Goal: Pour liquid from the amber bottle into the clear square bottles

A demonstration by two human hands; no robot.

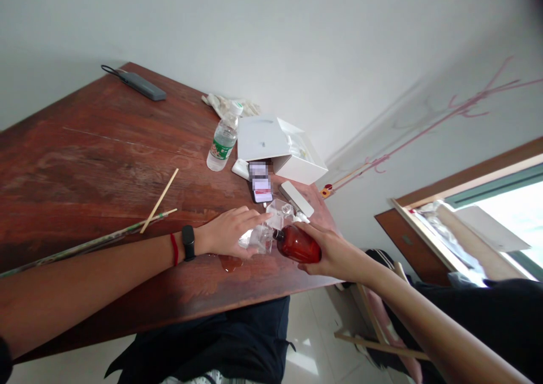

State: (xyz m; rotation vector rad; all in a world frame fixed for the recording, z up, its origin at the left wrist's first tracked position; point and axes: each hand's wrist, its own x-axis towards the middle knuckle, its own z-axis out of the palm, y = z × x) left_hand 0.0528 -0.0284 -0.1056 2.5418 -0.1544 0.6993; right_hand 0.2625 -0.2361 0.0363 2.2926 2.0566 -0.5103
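My left hand (237, 231), wearing a black wristband and a red cord, grips a clear plastic container (263, 240) low over the table. Its fingers partly cover it. My right hand (324, 245) is wrapped around a reddish-brown bottle (299, 244), which lies tipped on its side in the air. The bottle's narrow dark neck points left at the container, very close to it. I cannot tell whether liquid is flowing. Another clear plastic piece (280, 211) is just behind the container. A small puddle (231, 263) wets the wood below my left hand.
On the wooden table (106, 169) are a water bottle (223, 138), a phone (260, 181), a white box (301, 166), a white case (297, 198), chopsticks (159, 200) and a grey power strip (144, 84). The front edge runs just below my hands.
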